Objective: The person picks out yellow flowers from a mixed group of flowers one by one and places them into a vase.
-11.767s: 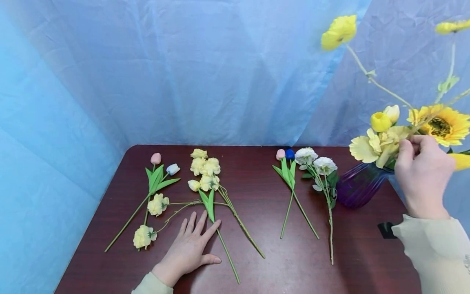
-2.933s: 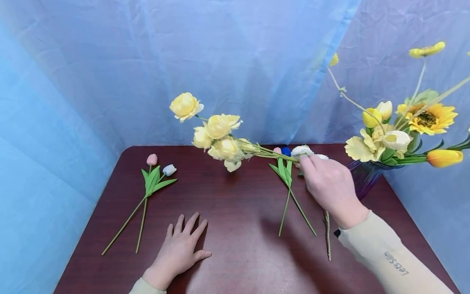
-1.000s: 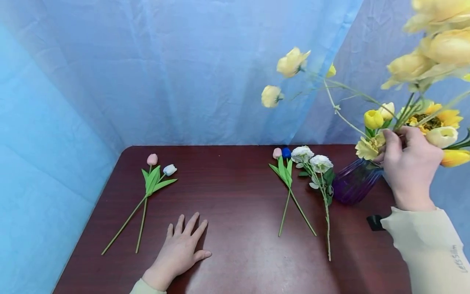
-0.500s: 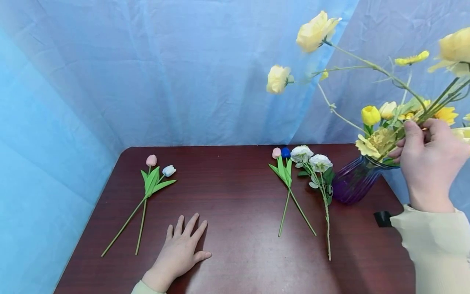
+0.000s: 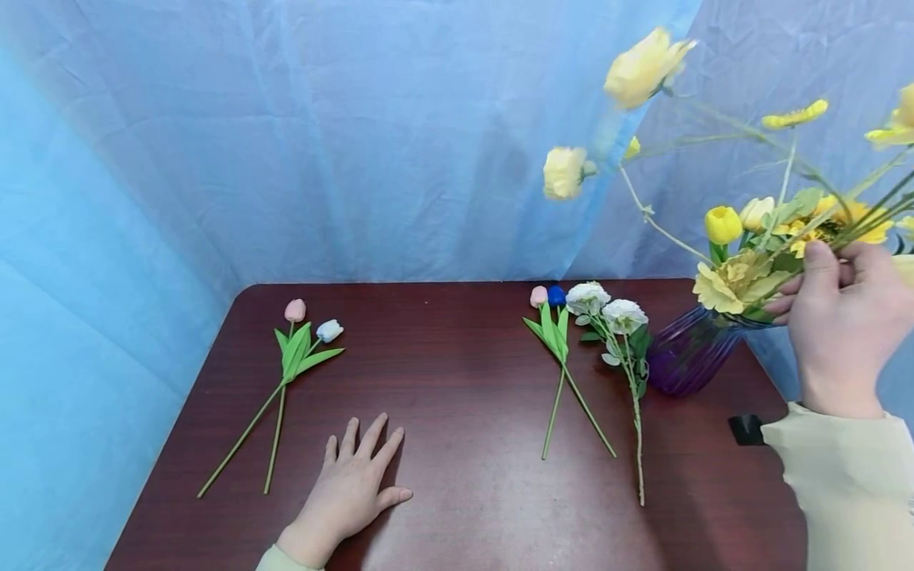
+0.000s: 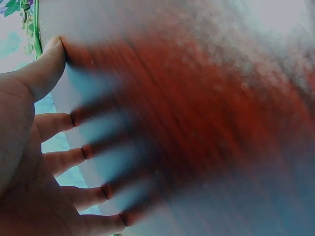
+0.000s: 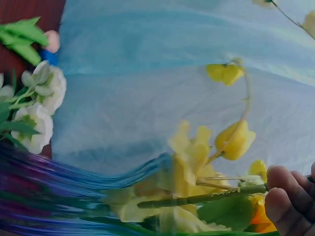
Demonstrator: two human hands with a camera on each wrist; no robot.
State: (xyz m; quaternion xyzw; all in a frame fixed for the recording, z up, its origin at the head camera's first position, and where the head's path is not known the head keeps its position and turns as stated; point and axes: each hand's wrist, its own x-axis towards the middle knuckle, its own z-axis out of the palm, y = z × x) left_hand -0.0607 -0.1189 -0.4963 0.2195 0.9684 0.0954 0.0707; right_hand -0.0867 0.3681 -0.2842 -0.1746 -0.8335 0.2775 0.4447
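My right hand (image 5: 850, 333) pinches the stem of a spray of pale yellow roses (image 5: 646, 70) beside the mouth of the ribbed purple-blue glass vase (image 5: 689, 357). In the right wrist view, the cut end of the rose stem (image 7: 197, 199) overlaps the vase neck, with fingertips (image 7: 278, 204) farther up the stem. The vase leans to the right and holds a sunflower (image 5: 867, 226), a yellow tulip (image 5: 723, 225) and a ruffled cream-yellow flower (image 5: 724, 285), among others. My left hand (image 5: 343, 492) rests palm down on the table, fingers spread, holding nothing.
On the brown table (image 5: 443, 357), crossed pink and pale blue tulips (image 5: 294, 353) lie at left. Crossed pink and blue tulips (image 5: 555, 341) and white roses (image 5: 624, 317) lie near the vase. A black patch (image 5: 746, 429) shows by my right sleeve. A blue curtain (image 5: 400, 143) hangs behind.
The yellow rose spray went from the table at left into my right hand and across to the vase. The pale tulip beside it has left the table. My left hand has barely moved.
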